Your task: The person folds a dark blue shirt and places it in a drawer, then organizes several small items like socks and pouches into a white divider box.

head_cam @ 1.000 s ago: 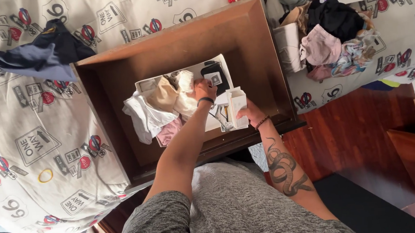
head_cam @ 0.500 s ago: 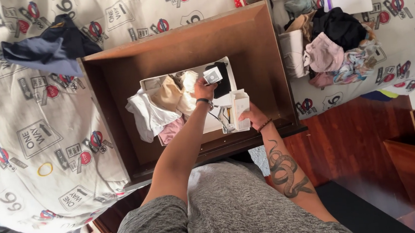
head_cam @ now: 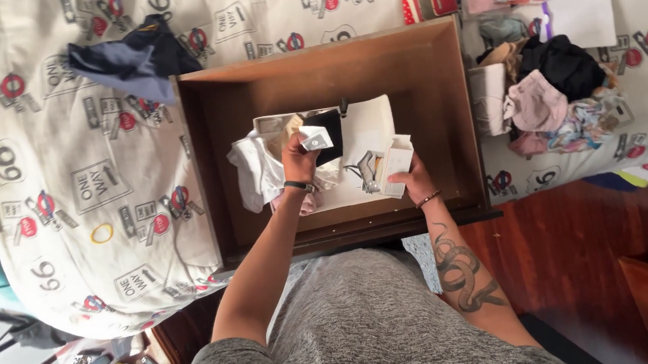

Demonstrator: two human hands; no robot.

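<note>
A brown wooden drawer (head_cam: 438,67) lies on the bed in front of me. Inside it sit a white sheet of paper (head_cam: 369,125), a pile of white, beige and pink garments (head_cam: 259,171) and some tangled cable (head_cam: 366,167). My left hand (head_cam: 297,157) is raised over the garments and grips a small white box together with a black flat item (head_cam: 322,135). My right hand (head_cam: 419,183) holds a tall white carton (head_cam: 396,165) standing near the drawer's front edge.
The bed cover (head_cam: 71,146) is white with road-sign prints. A dark blue garment (head_cam: 137,58) lies left of the drawer. A heap of clothes (head_cam: 554,97) with a white box sits to the right. Red-brown wooden floor (head_cam: 572,256) lies below right.
My left hand has lifted the small white box and the black item out of the garment pile and drawn them toward me. The view has shifted, so the drawer appears further right.
</note>
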